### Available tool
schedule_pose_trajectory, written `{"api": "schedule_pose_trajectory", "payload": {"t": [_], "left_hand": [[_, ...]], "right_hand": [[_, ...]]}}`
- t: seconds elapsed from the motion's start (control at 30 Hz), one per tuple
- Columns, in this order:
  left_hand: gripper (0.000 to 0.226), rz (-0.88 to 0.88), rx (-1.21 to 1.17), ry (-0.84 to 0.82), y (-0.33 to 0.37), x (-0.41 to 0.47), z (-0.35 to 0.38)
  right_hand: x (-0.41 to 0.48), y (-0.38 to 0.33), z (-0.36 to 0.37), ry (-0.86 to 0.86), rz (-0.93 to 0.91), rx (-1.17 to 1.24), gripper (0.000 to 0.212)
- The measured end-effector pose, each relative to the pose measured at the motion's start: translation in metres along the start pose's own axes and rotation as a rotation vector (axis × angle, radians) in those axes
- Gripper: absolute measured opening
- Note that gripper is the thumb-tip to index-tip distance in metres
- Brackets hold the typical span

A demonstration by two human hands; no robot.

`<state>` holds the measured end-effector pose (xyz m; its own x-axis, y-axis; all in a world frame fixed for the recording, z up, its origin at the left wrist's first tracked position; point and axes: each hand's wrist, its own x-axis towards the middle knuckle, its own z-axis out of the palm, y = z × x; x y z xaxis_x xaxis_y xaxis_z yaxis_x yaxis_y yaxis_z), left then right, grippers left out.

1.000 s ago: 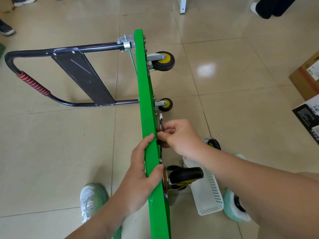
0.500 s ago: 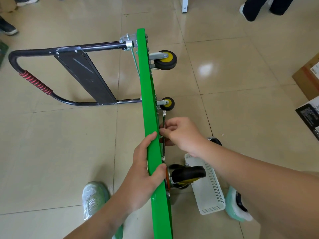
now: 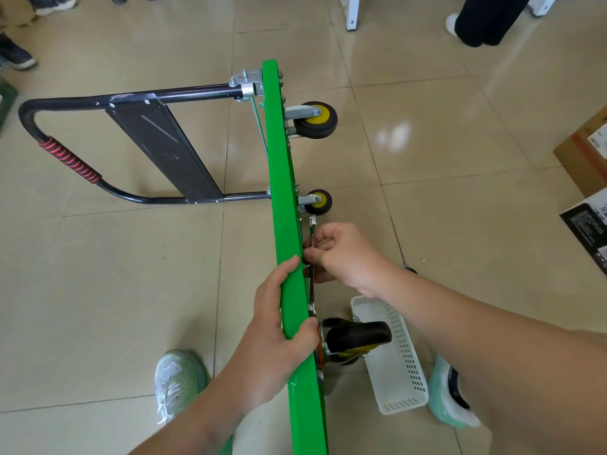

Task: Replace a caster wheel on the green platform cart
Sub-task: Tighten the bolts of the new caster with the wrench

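Note:
The green platform cart (image 3: pixel 279 165) stands on its long edge on the tiled floor, underside facing right. My left hand (image 3: pixel 279 326) grips the top edge of the deck. My right hand (image 3: pixel 341 254) holds a slim metal wrench (image 3: pixel 312 224) flat against the underside, its lower end near the closest caster wheel (image 3: pixel 358 336), which is black with a yellow hub. Two more casters (image 3: pixel 315 119) (image 3: pixel 318 201) stick out farther along. The black folding handle (image 3: pixel 65 159) with a red grip lies out to the left.
A white perforated basket (image 3: pixel 397 372) lies on the floor right of the near caster. My shoes (image 3: pixel 179 382) (image 3: pixel 450 399) flank the cart. Other people's feet (image 3: pixel 476 24) and a white post stand at the far edge; cardboard boxes (image 3: pixel 588 152) sit at right.
My right hand and the wrench have shifted slightly along the underside; my left hand keeps the same grip on the deck edge. The view has moved a little.

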<state>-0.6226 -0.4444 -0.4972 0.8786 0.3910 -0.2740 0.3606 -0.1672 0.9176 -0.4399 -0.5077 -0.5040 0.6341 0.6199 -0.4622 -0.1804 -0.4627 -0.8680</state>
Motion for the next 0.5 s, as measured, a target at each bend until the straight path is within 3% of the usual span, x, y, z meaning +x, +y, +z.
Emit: {"api": "schedule_pose_trajectory", "payload": {"t": [0.5], "left_hand": [[0.078, -0.023, -0.011, 0.009, 0.0057, -0.0019, 0.002]], "right_hand": [[0.0022, 0.0011, -0.002, -0.009, 0.048, 0.009, 0.011]]}}
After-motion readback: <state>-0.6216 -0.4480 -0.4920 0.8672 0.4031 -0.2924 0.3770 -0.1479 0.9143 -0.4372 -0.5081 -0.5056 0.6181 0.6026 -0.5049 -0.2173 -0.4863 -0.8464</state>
